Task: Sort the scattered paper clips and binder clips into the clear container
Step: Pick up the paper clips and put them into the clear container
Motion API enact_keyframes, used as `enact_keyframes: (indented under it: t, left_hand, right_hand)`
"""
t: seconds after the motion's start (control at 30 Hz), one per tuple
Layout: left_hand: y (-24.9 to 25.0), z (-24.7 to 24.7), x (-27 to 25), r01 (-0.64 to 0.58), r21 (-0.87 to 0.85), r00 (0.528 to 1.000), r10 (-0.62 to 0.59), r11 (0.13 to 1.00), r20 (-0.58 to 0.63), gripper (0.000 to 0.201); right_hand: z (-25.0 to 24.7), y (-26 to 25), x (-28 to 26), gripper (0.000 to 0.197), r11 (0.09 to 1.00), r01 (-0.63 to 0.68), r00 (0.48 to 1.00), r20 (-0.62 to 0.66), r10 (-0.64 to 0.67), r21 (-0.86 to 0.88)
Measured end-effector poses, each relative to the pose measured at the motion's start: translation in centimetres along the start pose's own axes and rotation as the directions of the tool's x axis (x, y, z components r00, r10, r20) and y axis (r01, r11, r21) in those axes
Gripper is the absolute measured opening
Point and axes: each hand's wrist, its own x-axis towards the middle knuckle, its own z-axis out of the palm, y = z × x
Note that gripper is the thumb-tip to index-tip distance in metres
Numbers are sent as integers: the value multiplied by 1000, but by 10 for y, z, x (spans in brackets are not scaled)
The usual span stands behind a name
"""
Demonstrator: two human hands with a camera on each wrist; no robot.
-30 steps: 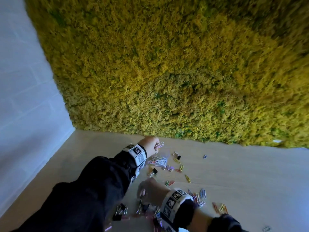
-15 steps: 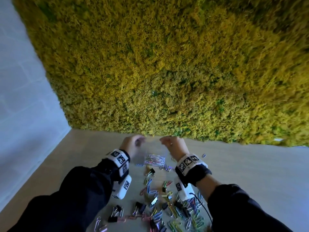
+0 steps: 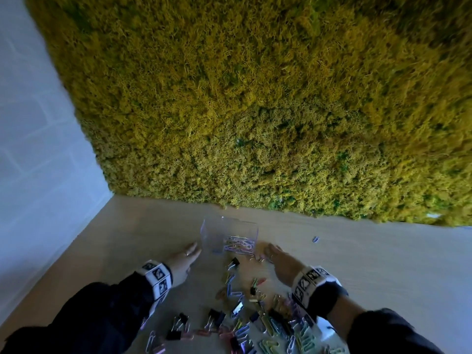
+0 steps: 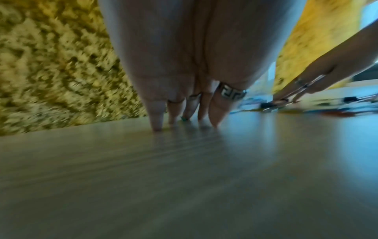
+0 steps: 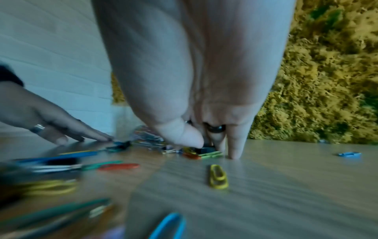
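The clear container stands on the wooden table near the moss wall and holds a heap of coloured paper clips. My left hand lies just left of it, fingers straight, tips on the bare table. Just right of the container is my right hand, also with straight fingers. Its fingertips touch the table over a small cluster of clips. A scattered pile of paper clips and black binder clips lies between my forearms.
A yellow-green moss wall rises right behind the table, and a white wall stands on the left. One blue clip lies alone to the right. A yellow clip lies near my right fingers.
A second ago my left hand held clips over the container and my right hand was in the pile. Both then met at the container; now both lie on the table beside it.
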Motion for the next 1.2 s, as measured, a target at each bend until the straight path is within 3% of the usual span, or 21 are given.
enact_keyframes:
  t: [0.13,0.2,0.27,0.3,0.4,0.47,0.5,0.57,0.6,0.67,0.7,0.73,0.83,0.87,1.0,1.1,1.13,1.2]
  left_hand:
    - [-1,21,-23,-132,-3,989,132,991,69,63]
    - [6,19,-29,-126,-13,992,126,992,32,56]
    - [17,15,-25,-131,18,991,131,991,-32,52]
    - [24,13,-22,-150,50,988,152,987,-37,51]
    - [56,12,-12,-274,116,962,272,955,32,54]
    - [74,14,-6,-333,159,942,318,930,109,58]
    - [80,15,-4,-345,202,936,321,917,144,59]
    - [82,22,-2,-343,283,936,299,896,189,59]
    - [79,25,-2,-341,300,937,295,891,189,57]
    - [67,33,-2,-324,252,944,294,912,148,56]
    - [61,35,-2,-303,209,951,282,930,124,57]
    - [56,36,-4,-284,163,958,272,945,91,57]
    - [57,38,-10,-296,126,950,306,947,-62,48]
    - [59,38,-13,-315,125,942,326,941,-78,47]
    - [69,42,-19,-337,107,941,335,935,40,58]
    - [69,45,-26,-364,107,931,359,925,61,55]
    - [69,46,-31,-373,99,928,369,923,53,58]
    - [71,47,-40,-409,92,912,403,908,74,80]
  right_hand:
    - [13,13,-35,53,962,221,973,35,-230,161]
    - [-1,26,-33,48,970,175,981,-111,-158,170]
    - [-12,42,-23,38,984,72,943,-333,-13,165]
    - [-17,49,-19,35,986,-16,933,-353,73,163]
    - [-29,60,-10,48,966,-251,945,-203,257,58]
    - [-29,65,-11,46,931,-310,928,-152,340,191]
    - [-26,66,-13,41,942,-272,935,-175,307,197]
    - [-11,70,-20,33,974,-177,984,-52,171,-143]
    - [-4,70,-23,30,938,-156,986,3,165,-308]
    - [1,53,-47,33,959,-184,982,-5,187,-214]
    - [5,47,-59,42,986,-166,967,-200,158,-21]
    - [12,47,-66,55,978,-144,961,-216,175,149]
    - [25,56,-81,108,998,55,993,-111,-50,44]
    - [20,56,-87,113,998,60,992,-108,-60,-5]
    - [24,57,-95,114,994,96,995,6,-96,54]
    - [33,52,-106,77,982,150,989,-29,-147,119]
    - [34,51,-111,74,982,145,989,-46,-140,119]
    - [36,52,-118,93,990,89,995,-46,-85,106]
